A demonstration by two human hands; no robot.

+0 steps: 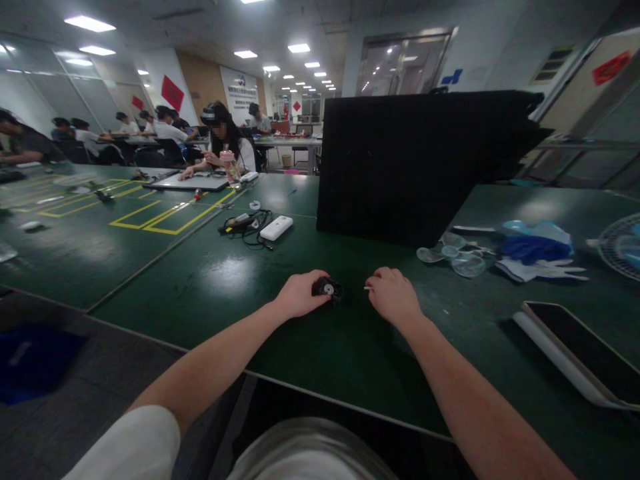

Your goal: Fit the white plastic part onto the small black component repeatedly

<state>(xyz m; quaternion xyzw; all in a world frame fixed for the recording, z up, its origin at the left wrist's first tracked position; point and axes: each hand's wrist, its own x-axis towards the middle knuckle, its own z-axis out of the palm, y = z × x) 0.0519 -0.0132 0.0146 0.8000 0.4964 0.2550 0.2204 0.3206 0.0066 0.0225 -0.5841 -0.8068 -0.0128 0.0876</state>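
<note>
My left hand [303,293] grips a small black mechanical part [334,292] with a pale round disc on its face, the thumb below it and the fingers over its top. A short way to the right, my right hand [395,293] is closed with a small thin white piece [368,288] sticking out from the fingertips; its kind is too small to make out. The two hands are apart, both low over the green tabletop [340,360].
A large black box-like panel [395,167] stands ahead. Left of it lie a white power bank [277,228] and a black cable [250,233]. To the right are clear plastic cups [469,264], gloves [543,267] and a phone [585,347]. A co-worker [227,143] sits across.
</note>
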